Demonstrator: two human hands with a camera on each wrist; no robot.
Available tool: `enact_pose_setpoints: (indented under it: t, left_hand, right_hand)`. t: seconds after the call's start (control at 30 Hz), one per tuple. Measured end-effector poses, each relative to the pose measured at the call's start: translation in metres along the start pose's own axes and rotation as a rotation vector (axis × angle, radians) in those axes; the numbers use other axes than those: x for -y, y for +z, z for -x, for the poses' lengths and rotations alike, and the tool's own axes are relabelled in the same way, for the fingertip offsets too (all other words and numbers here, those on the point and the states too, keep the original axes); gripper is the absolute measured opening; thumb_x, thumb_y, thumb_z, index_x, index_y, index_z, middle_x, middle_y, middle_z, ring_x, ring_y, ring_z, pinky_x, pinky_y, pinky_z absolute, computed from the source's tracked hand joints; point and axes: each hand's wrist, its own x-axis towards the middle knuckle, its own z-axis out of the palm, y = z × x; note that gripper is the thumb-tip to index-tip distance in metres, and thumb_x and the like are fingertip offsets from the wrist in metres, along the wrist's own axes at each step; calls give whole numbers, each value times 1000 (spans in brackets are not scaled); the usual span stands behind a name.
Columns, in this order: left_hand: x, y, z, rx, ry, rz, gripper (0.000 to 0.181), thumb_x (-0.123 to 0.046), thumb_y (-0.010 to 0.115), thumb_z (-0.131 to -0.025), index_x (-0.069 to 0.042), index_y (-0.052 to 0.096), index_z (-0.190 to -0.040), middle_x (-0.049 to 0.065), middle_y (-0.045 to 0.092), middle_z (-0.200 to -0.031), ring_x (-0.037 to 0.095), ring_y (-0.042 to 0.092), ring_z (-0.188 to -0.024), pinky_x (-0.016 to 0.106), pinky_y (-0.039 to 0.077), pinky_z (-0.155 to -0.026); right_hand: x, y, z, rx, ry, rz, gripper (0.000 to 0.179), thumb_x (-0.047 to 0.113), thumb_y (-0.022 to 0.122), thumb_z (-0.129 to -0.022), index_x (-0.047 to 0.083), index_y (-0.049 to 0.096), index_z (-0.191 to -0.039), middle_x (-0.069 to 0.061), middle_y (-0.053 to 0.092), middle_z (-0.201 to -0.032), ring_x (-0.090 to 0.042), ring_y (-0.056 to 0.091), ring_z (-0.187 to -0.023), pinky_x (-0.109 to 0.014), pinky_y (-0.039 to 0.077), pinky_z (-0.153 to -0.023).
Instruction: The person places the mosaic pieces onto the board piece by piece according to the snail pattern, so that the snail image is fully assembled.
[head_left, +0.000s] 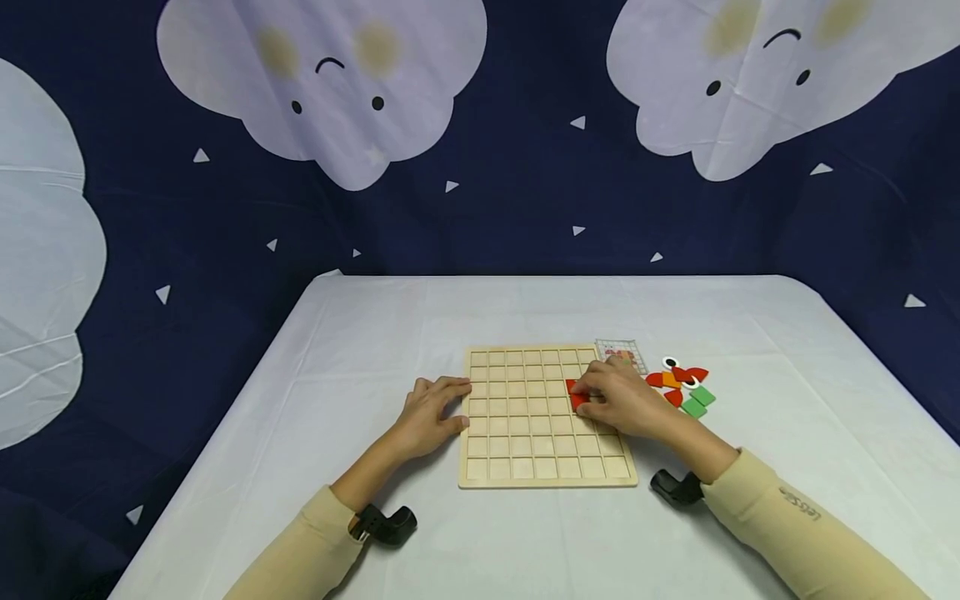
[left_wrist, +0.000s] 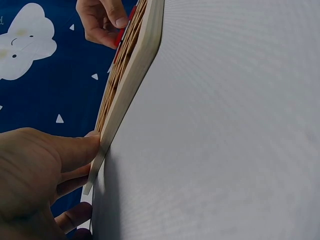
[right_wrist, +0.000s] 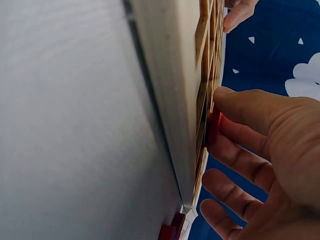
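Observation:
A wooden grid board (head_left: 547,482) lies flat on the white table. My left hand (head_left: 429,418) rests its thumb and fingertips against the board's left rim, fingers fairly straight. Over the right side of the grid, my right hand (head_left: 628,402) pinches a red tile (right_wrist: 214,128) between thumb and fingers, low against the grid. In the head view, red (head_left: 577,402) shows at the fingertips, and a bit more red shows just above it; the fingers partly hide this area. Whether the tile sits fully in a cell cannot be told.
Right of the board lie several loose pieces: red shapes (head_left: 696,374), an orange piece (head_left: 671,380), white eye discs (head_left: 670,363) and green tiles (head_left: 702,396). A printed card (head_left: 633,354) lies at the board's upper right corner, partly behind the right hand. Behind hangs a dark blue cloud-patterned cloth (head_left: 525,225).

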Motion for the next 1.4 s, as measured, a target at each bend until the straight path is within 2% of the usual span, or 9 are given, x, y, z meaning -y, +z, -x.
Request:
enact_pose_setpoints:
  t: [0.53, 0.77, 0.97, 1.1, 1.27, 1.4]
  left_hand:
    - [1, 0, 1, -4, -19, 26, 49, -22, 70, -83, -11, 58, -130, -2, 52, -138, 18, 40, -100, 34, 27, -84]
    - [2, 1, 1, -6, -9, 42, 48, -20, 70, -83, -11, 58, -129, -2, 52, -138, 17, 40, -100, 35, 27, -84]
    - [1, 0, 2, 2, -8, 49, 49, -21, 69, -84, -11, 57, -130, -2, 52, -139, 18, 40, -100, 36, 27, -85]
    - [1, 0, 1, 0, -7, 35, 49, -21, 69, -83, -11, 57, -130, -1, 52, -138, 18, 40, -100, 35, 28, -85]
    - [1, 0, 0, 0, -1, 12, 49, -21, 70, -83, -10, 57, -129, 0, 53, -138, 20, 40, -101, 35, 28, -84]
    - [1, -1, 1, 4, -3, 8, 49, -22, 70, -84, -9, 57, -129, 0, 52, -138, 20, 40, -102, 35, 28, -84]
  right_hand:
    - [1, 2, -1, 7, -21, 21, 22, 26, 77, -76, 18, 72, -96, 4, 62, -92, -16, 45, -85, -34, 35, -77]
    - [-1, -3, 0, -17, -3, -8, 23, 24, 77, -75, 16, 73, -97, 2, 64, -93, -19, 47, -89, -41, 34, -85]
    - [-15, -16, 8, -28, 83, -21, 24, 20, 73, -79, 11, 72, -102, -6, 65, -105, -28, 50, -102, -46, 36, -87]
    - [-29, -27, 18, -19, 163, -39, 25, 20, 70, -83, 10, 70, -105, -9, 64, -111, -25, 47, -96, -42, 34, -82]
    - [-48, -38, 31, -18, 224, -21, 26, 20, 70, -83, 8, 70, -106, -9, 63, -106, -25, 46, -93, -39, 33, -78]
    - [-61, -42, 41, -44, 233, -2, 25, 20, 72, -81, 8, 71, -103, -10, 64, -100, -25, 46, -89, -38, 32, -76]
